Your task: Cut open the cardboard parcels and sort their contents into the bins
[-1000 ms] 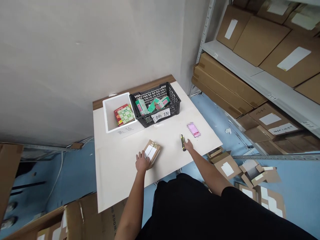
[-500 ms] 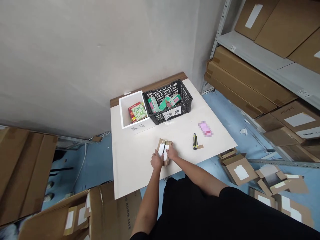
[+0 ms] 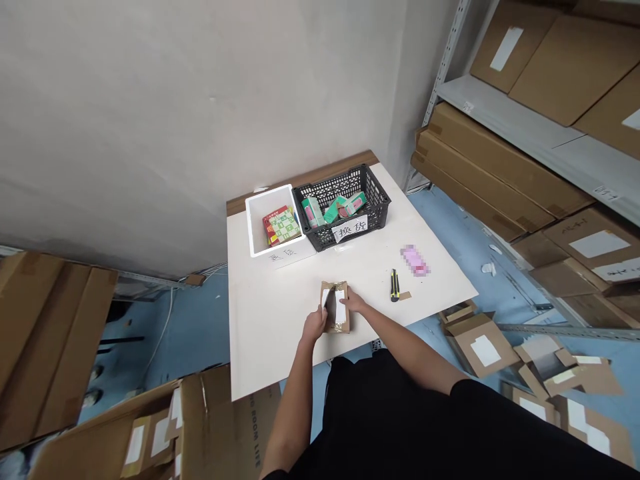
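Observation:
A small brown cardboard parcel (image 3: 338,308) with a white label and clear tape lies near the front of the white table (image 3: 280,320). My left hand (image 3: 315,327) grips its left near edge, fingers curled on it. My right hand (image 3: 354,302) holds its right side. A dark slit shows along the middle of the parcel's top. A black and yellow utility knife (image 3: 395,285) rests on the table to the right of my right hand, apart from it.
A white bin (image 3: 256,220) with a red and green box and a black basket (image 3: 373,197) with green boxes stand at the table's back. A pink item (image 3: 415,260) lies right of the knife. Opened cartons litter the floor (image 3: 480,343); shelves of boxes stand at right.
My right hand left the knife on the table and came over to the parcel. Both hands now hold the parcel, which has turned a little. The camera view shifted left.

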Action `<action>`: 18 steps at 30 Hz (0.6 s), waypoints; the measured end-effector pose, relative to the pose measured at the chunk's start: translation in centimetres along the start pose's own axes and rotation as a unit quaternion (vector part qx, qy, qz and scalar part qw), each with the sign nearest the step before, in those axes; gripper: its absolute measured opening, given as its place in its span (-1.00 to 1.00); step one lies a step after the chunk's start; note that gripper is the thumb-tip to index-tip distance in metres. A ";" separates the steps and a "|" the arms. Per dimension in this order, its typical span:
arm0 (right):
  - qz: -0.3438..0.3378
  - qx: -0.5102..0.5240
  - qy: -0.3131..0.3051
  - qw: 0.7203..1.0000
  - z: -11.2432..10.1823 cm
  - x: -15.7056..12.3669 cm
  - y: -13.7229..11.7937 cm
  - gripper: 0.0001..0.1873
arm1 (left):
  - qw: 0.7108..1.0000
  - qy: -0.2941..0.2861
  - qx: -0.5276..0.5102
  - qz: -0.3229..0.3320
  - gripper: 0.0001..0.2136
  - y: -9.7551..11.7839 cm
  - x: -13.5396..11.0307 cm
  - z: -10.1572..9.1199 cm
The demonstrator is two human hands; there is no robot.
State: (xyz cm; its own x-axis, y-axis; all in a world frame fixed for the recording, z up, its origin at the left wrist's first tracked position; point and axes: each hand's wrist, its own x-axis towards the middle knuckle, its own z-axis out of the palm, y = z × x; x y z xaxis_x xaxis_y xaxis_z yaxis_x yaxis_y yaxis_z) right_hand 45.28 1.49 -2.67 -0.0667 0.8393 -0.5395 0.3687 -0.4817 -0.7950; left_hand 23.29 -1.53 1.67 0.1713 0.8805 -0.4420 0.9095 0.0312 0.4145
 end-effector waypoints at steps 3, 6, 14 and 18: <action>-0.002 0.015 -0.022 1.000 -0.7 0.0 0.4 -0.27 | 0.998 0.032 -0.058 0.008 -0.48 -1.1 -0.5 0.0; -0.007 0.008 -0.011 1.000 -0.6 -0.4 0.4 -0.23 | 0.990 0.075 -0.118 0.002 -0.47 -2.2 -1.4 0.3; 0.047 -0.199 0.116 0.972 7.8 -1.3 -3.0 0.33 | 0.966 0.147 -0.214 -0.007 -0.57 -5.1 -2.7 0.9; 0.050 -0.160 0.090 0.982 10.6 -0.6 -4.5 0.35 | 0.960 0.160 -0.228 -0.028 -0.61 -8.1 -3.1 -0.4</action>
State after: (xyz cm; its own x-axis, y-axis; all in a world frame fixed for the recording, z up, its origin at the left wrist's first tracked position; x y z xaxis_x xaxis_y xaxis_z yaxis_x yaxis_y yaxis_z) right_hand 33.84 0.49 -1.69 0.1388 0.8367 -0.5298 0.6393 -0.4842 -0.5973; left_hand 15.21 -4.34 0.04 -0.0647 0.9695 -0.2365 0.6413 0.2220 0.7345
